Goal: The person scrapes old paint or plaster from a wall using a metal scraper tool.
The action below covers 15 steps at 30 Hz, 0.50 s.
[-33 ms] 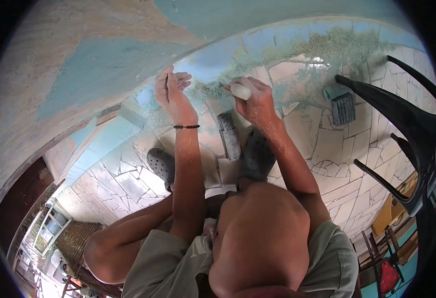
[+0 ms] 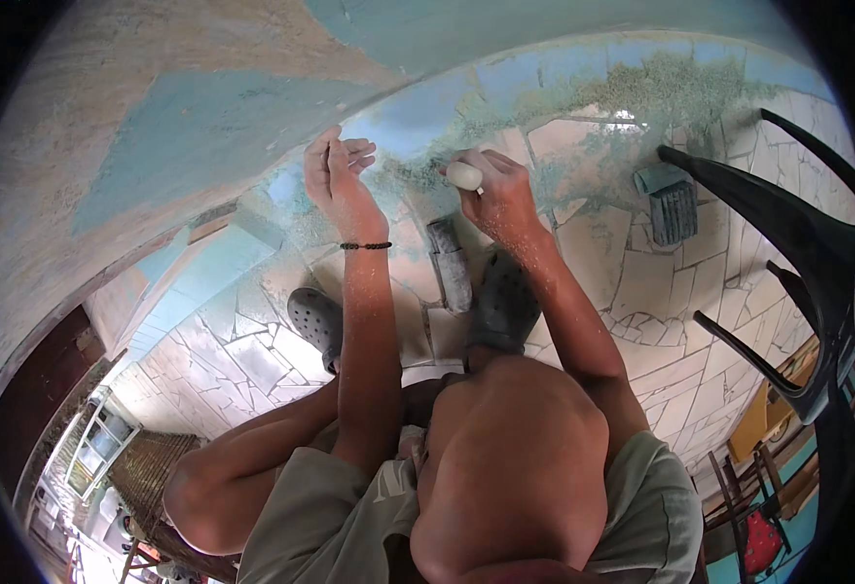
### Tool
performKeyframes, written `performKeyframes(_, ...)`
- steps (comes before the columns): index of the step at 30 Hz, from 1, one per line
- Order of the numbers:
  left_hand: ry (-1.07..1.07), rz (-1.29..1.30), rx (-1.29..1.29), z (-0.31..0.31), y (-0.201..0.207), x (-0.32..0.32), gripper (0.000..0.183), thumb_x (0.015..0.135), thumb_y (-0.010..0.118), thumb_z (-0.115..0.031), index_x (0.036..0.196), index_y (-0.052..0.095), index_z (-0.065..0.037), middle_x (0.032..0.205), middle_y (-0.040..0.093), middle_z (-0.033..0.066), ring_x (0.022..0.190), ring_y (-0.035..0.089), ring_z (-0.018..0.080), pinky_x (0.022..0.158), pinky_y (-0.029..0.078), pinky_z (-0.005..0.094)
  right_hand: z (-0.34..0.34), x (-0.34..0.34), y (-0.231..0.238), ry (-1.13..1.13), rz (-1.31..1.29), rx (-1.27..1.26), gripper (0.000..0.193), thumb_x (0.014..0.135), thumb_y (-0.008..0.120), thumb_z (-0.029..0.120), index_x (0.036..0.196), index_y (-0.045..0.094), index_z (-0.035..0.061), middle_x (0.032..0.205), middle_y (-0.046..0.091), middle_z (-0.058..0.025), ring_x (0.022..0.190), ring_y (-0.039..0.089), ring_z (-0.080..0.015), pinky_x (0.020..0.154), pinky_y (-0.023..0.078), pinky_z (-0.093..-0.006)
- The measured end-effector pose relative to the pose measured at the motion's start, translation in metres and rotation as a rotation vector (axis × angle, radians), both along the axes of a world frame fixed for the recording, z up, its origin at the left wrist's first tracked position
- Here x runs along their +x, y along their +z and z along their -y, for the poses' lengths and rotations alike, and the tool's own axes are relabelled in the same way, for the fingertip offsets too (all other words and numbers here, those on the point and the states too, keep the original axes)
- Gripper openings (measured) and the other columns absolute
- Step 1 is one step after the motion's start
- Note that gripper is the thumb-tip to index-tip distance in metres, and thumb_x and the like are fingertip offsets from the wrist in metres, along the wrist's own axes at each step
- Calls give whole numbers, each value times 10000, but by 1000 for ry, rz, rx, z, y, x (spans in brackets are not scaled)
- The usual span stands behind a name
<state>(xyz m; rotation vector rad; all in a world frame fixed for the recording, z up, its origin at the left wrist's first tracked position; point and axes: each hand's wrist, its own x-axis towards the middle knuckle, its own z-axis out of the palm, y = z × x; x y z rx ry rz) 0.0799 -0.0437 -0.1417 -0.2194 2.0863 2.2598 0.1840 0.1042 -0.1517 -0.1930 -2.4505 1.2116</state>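
My right hand [image 2: 498, 195] is closed round a tool with a pale, rounded handle [image 2: 464, 175]; its working end is hidden by my fingers and the dust. It is low by the foot of the wall [image 2: 252, 127], over greenish paint dust [image 2: 413, 175]. My left hand [image 2: 343, 175], whitened with dust, is raised beside the wall with its fingers stretched and partly apart, holding nothing. A dark beaded bracelet [image 2: 365, 246] circles that wrist. On the floor between my feet lies a grey, worn roll-shaped piece [image 2: 450, 268].
A black chair [image 2: 773, 209] stands on the right, legs splayed over the pale stone-patterned floor [image 2: 661, 292]. Near one leg lies a dark ridged block [image 2: 673, 214] against a teal curled piece [image 2: 661, 179]. My dark clogs [image 2: 503, 307] flank the grey roll. More dust [image 2: 680, 92] spreads along the wall's base.
The pale handle in my right hand has tipped slightly up and to the left. My left hand stays almost in place.
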Motion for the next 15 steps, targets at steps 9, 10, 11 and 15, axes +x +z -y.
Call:
performKeyframes(9,-30,-56,39,7,-2,-1,248,988,484,-195,1123,577,-8,857,656,93,779,638,181,689,499,314,15,0,8,34,55,-32,328,627,633,-77,917,646,75,817,666,-108,734,641,-309,651,525,-380)
performKeyframes(10,-30,-56,38,6,1,-1,248,988,484,-195,1123,577,-8,857,656,93,779,638,181,689,499,314,19,1,12,45,23,-53,345,622,634,-77,932,645,75,818,665,-115,736,642,-317,646,524,-384)
performKeyframes(11,-21,-47,41,2,2,0,252,987,486,-199,1124,575,-6,854,655,93,781,638,180,691,499,312,20,-1,12,44,22,-55,345,622,634,-77,932,645,75,818,665,-115,736,642,-317,646,524,-384)
performKeyframes(15,-26,-50,58,6,2,-1,254,983,485,-189,1126,573,2,846,653,98,783,638,184,689,498,306,24,-1,11,54,90,-30,373,602,644,-75,946,642,68,796,654,-120,736,639,-318,647,522,-386)
